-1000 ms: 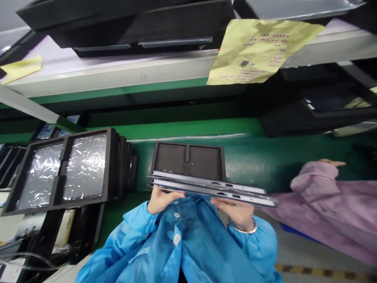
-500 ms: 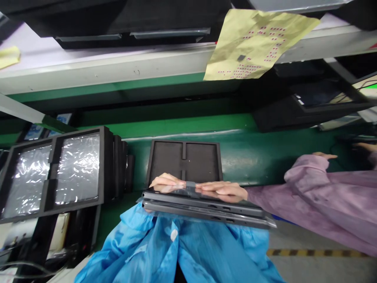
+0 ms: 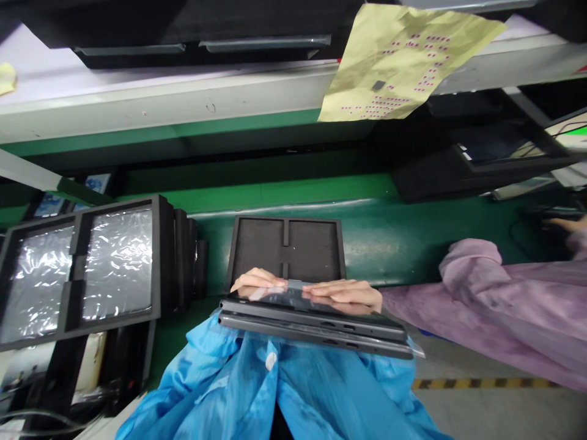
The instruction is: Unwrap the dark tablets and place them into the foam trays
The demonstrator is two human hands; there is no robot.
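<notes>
Head view: two stacked slim devices [image 3: 302, 316] are held before the blue smock [image 3: 316, 385], lying on the six o'clock side of the fingers. Left hand [image 3: 257, 279] at eleven and right hand [image 3: 346, 293] at one clamp their far edge, fingers close together, thumbs hidden. Beyond, a black tray [image 3: 261, 241] sits at twelve, filmed panels [image 3: 120, 263] at nine to ten, a co-worker's mauve sleeve [image 3: 477, 260] at two.

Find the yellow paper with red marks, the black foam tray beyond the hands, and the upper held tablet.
Yellow paper [image 3: 403, 64]: head view, middle of its sheet.
Black foam tray [image 3: 314, 244]: head view, right compartment's floor.
Upper tablet [image 3: 297, 301]: head view, glossy top face.
</notes>
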